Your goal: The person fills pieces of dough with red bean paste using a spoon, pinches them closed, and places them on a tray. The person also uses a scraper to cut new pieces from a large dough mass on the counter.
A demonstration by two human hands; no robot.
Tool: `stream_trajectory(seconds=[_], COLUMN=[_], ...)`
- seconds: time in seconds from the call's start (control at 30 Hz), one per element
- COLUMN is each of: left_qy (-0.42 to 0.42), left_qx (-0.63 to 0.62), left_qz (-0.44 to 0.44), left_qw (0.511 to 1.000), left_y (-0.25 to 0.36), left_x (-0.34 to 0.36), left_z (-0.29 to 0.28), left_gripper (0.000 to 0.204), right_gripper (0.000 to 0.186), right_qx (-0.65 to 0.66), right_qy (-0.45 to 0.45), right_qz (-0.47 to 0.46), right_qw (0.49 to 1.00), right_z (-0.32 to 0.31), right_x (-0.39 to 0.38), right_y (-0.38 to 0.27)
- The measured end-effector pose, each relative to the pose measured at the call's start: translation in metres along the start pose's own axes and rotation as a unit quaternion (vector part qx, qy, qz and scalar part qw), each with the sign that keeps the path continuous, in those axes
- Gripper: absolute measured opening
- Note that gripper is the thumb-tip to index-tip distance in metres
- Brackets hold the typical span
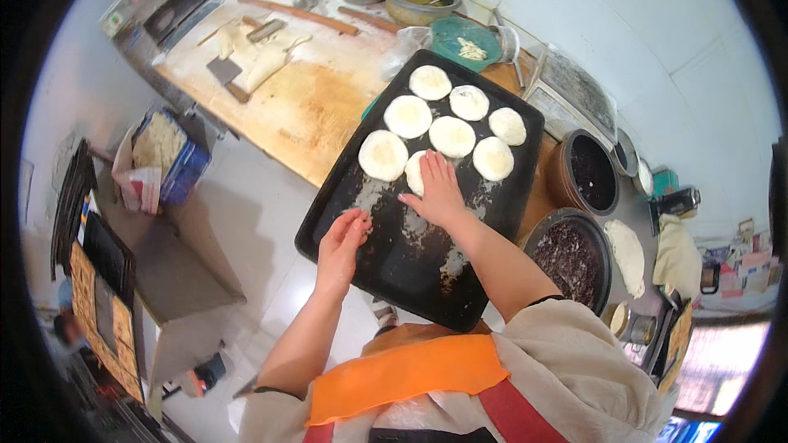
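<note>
A large black baking tray (394, 254) with worn, pale patches lies tilted across the corner of the worktable, its near end close to my body. Several flat white dough rounds (451, 137) sit in rows on its far half. My right hand (441, 193) lies flat with stretched fingers on the nearest dough round (414, 174), covering much of it. Over the tray's left edge hovers my left hand (342, 244), its fingers curled and thumb close to the fingertips. Whether anything small is between them is hidden.
The floury wooden table (287, 119) holds a dough piece (264, 66), a scraper (226, 71) and a rolling pin (300, 15). Behind the tray stand a green bowl (465, 43) and a bowl of yellowish liquid (419, 2). Right are pots of dark filling (566, 258) and a long dough piece (625, 258).
</note>
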State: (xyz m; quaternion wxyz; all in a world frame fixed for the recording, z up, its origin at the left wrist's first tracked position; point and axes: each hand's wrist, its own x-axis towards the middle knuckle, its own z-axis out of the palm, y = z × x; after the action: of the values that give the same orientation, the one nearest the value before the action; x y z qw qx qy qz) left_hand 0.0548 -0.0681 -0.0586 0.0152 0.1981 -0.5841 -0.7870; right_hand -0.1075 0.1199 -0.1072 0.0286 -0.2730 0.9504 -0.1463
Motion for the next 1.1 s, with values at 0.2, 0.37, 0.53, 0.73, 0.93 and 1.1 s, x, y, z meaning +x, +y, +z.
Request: stream_trajectory(seconds=[0.2, 0.37, 0.53, 0.73, 0.93, 1.1], left_qy=[0.015, 0.020, -0.083, -0.257, -0.065, -0.298], left_qx=[0.062, 0.347, 0.523, 0.573, 0.429, 0.442], left_qz=[0.085, 0.276, 0.458, 0.152, 0.358, 0.394], left_qw=[0.994, 0.896, 0.714, 0.763, 0.827, 0.749], left_y=[0.000, -0.001, -0.036, -0.055, 0.033, 0.031], left_x=[0.053, 0.099, 0.126, 0.184, 0.082, -0.032], left_z=[0.014, 0.043, 0.098, 0.071, 0.200, 0.425], left_gripper=[0.043, 0.049, 0.063, 0.068, 0.052, 0.071], right_gripper=[0.087, 0.085, 0.062, 0.031, 0.030, 0.040], right_qx=[-0.031, 0.079, 0.289, 0.160, 0.065, 0.062], right_qy=[0.009, 0.035, 0.175, 0.391, 0.430, 0.276], right_qz=[-0.049, 0.024, 0.064, 0.014, 0.495, 0.498], right_qw=[0.998, 0.996, 0.939, 0.906, 0.753, 0.820], right_z=[0.020, 0.011, -0.063, -0.207, -0.222, -0.227], right_x=[-0.004, 0.004, 0.025, -0.182, -0.439, -0.503], right_y=[-0.016, 0.009, 0.046, 0.098, 0.306, 0.425])
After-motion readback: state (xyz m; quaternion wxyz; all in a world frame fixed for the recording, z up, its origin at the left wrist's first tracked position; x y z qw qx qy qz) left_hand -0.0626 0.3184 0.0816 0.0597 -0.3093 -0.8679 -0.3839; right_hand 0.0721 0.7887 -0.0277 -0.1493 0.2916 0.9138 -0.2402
